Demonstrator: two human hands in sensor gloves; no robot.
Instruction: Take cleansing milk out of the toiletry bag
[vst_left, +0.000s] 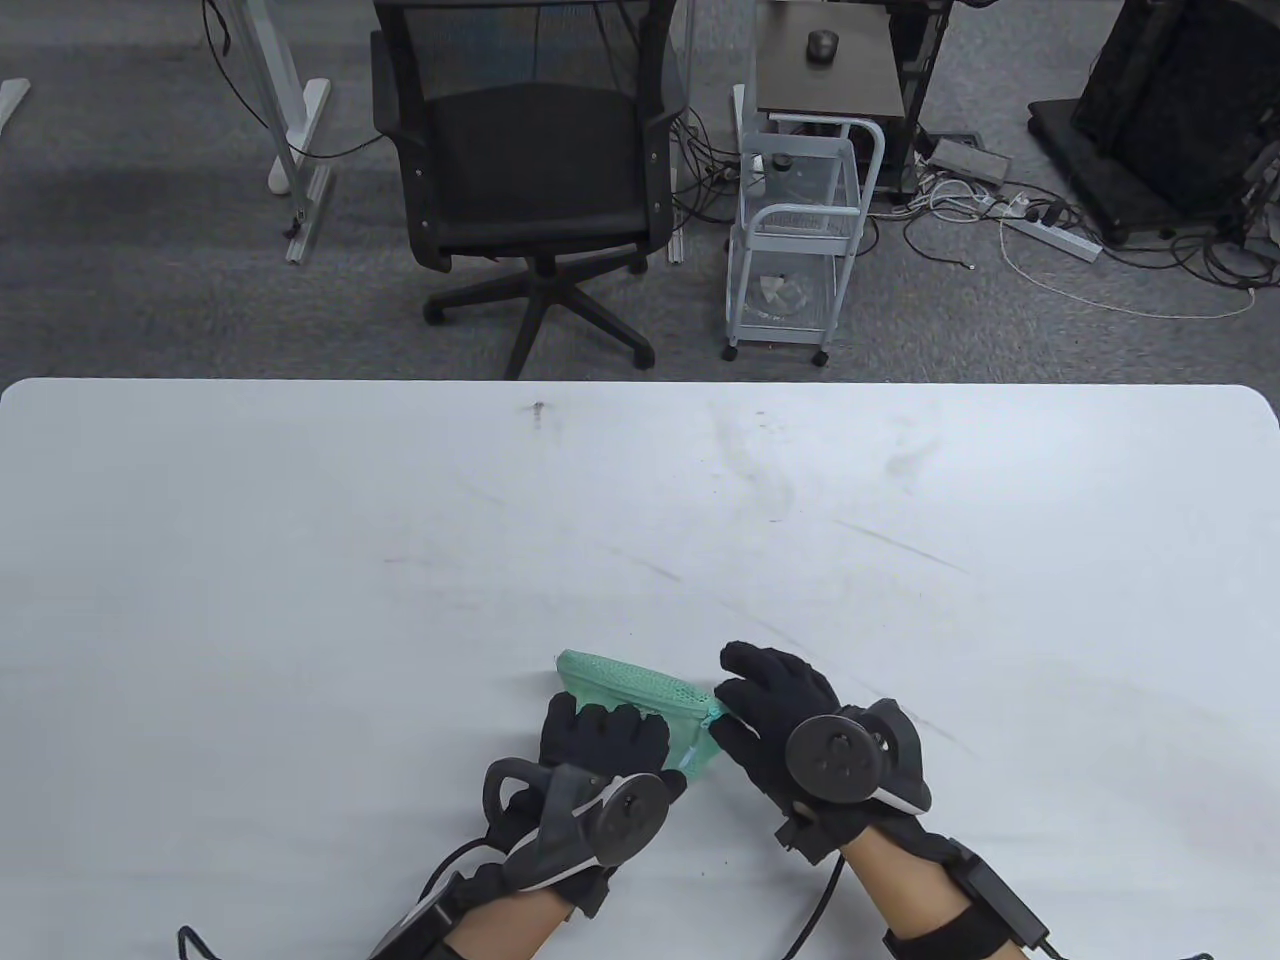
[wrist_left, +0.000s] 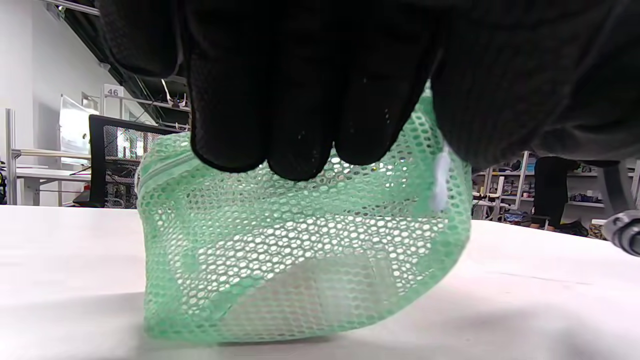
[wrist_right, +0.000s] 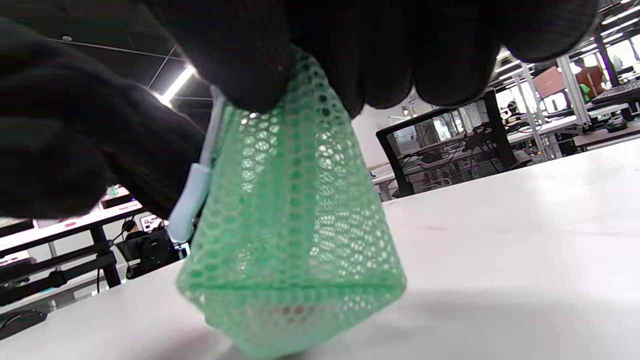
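Step in hand: opening bag, judging by grip.

Green mesh toiletry bag (vst_left: 640, 695) stands on white table (vst_left: 300, 560), near front edge, between both hands.

Left hand (vst_left: 600, 745) grips bag's upper edge, fingers (wrist_left: 280, 125) curled over mesh.

Right hand (vst_left: 775, 705) pinches bag's right end at top; pale zipper pull (wrist_right: 187, 205) hangs just beside thumb.

Cleansing milk: pale shape low inside bag (wrist_left: 320, 295), probably it; mesh blurs it.

Next: brace bag with left, draw zipper open with right, then reach in.
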